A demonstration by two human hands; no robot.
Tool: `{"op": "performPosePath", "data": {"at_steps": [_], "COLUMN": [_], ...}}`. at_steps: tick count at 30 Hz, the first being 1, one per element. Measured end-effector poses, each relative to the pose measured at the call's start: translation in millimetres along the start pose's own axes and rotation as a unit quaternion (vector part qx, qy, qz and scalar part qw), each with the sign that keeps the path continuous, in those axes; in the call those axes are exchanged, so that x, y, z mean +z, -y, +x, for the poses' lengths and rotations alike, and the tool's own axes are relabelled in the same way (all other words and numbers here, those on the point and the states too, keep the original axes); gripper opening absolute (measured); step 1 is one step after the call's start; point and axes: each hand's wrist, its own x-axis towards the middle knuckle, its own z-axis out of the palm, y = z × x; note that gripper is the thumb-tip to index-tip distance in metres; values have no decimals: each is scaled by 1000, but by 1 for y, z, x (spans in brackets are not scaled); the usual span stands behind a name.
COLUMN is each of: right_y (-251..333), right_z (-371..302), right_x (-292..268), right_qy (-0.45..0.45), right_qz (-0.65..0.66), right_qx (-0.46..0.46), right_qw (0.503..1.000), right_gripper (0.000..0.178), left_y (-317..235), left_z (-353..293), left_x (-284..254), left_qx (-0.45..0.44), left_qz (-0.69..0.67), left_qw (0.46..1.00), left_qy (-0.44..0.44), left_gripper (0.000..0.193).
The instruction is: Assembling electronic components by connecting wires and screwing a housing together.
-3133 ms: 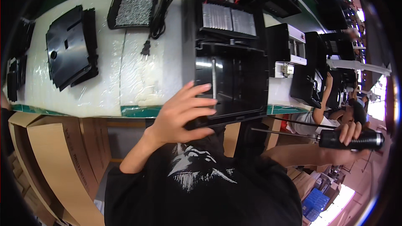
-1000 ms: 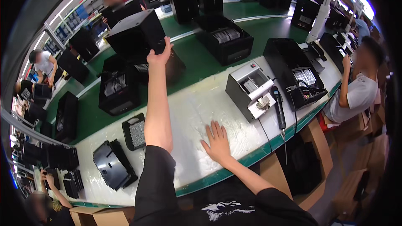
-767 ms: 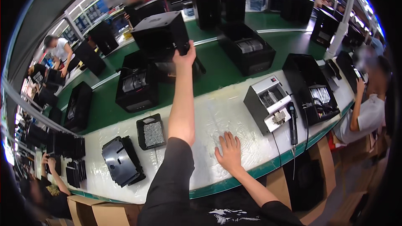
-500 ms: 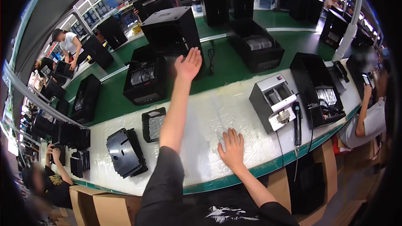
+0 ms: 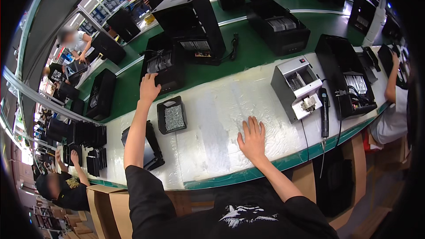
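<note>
My left hand, fingers stretched out and nothing held, is at the near left corner of a low black computer case on the green surface; contact is hard to judge. Silvery ribbed parts show inside that case. Right behind it stands a taller black case, its opening showing more ribbed parts, with a coiled black cable beside it. My right hand lies palm down, fingers spread, on the plastic-covered white worktop. Between my arms sits a black tray of small screws.
Right of my right hand are a grey screw-feeder machine, a black electric screwdriver and an open black case. Black panels lie partly behind my left forearm. Cardboard boxes stand below the front edge; co-workers are at both sides.
My left hand has moved left and nearer, from in front of the tall case to the low case's corner. My right hand stays on the worktop. The whole view has shifted.
</note>
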Motion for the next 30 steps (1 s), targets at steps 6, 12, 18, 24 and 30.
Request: {"op": "performPosePath", "data": {"at_steps": [6,12,18,24,30], "right_y": [1,1,4,8,29], "right_z": [-1,-1,1,1,13], "right_x": [-1,1,3,1,7], "right_qy": [-10,-8,-7,-13,2], "right_qz": [16,10,11,-4,169], "right_qx": [-10,-6,-13,-18,-9], "right_qw": [1000,1000,1000,1000,986], "right_gripper": [44,43,42,42,42], "left_y": [4,16,19,14,-11], "left_z": [9,31,69,78,59], "left_x": [20,10,-69,-156,-209], "left_qx": [27,43,78,73,43], "left_qz": [30,7,-57,-224,-225], "left_qw": [998,999,994,970,969], "left_qy": [-38,9,41,57,91], "left_gripper": [46,36,39,46,47]}}
